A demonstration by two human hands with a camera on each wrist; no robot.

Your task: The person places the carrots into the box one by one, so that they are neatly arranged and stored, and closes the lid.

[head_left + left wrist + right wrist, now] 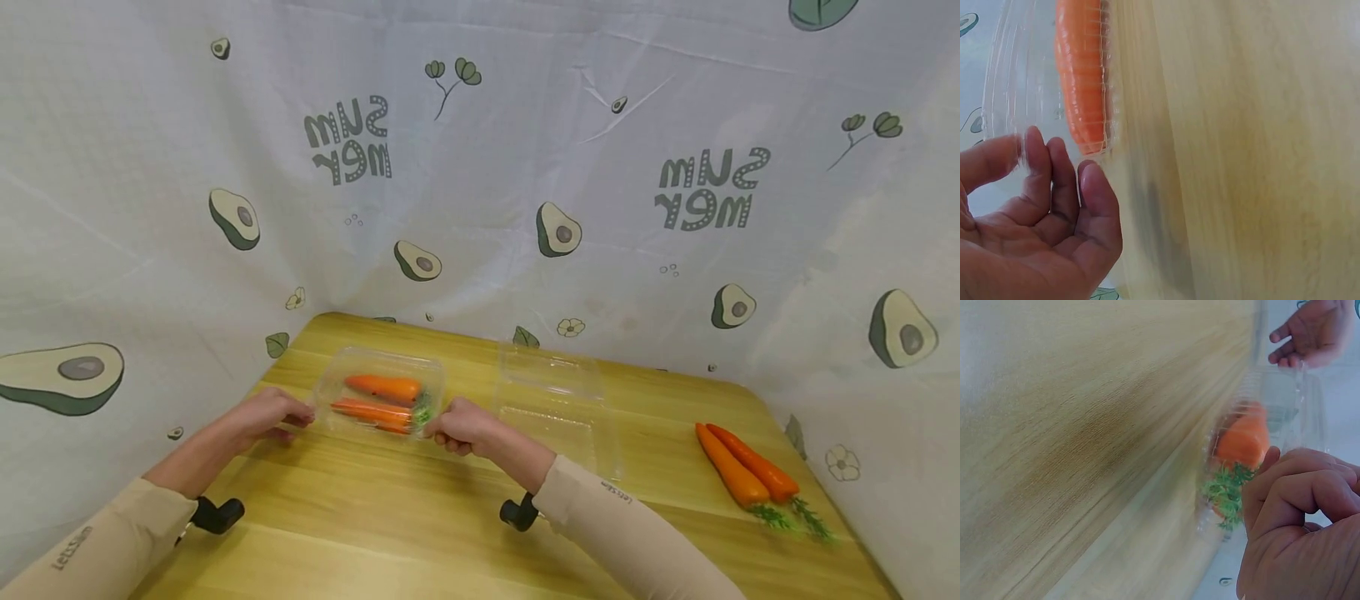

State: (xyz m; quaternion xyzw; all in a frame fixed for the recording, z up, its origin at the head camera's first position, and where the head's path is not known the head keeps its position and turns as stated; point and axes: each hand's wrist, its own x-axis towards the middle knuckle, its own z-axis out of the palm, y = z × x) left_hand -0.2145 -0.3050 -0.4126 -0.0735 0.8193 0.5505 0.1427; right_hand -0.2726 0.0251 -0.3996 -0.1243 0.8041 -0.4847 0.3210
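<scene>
A clear plastic box [381, 360] with its lid over it holds several orange carrots [384, 387] with green tops toward its right end. At the box's left end is my left hand [262, 417]; in the left wrist view its thumb and fingertips pinch the clear edge near a carrot's tip [1085, 125]. My right hand [467, 427] is at the box's front right corner, fingers curled against the edge beside the green tops [1227, 490]; the fingertips' contact is partly hidden in the right wrist view.
A second clear box [555, 425] stands open to the right, its lid raised at the back, partly behind my right forearm. Two more carrots [735, 471] with green tops lie at the table's right side. A printed curtain [480, 183] surrounds the wooden table [360, 525].
</scene>
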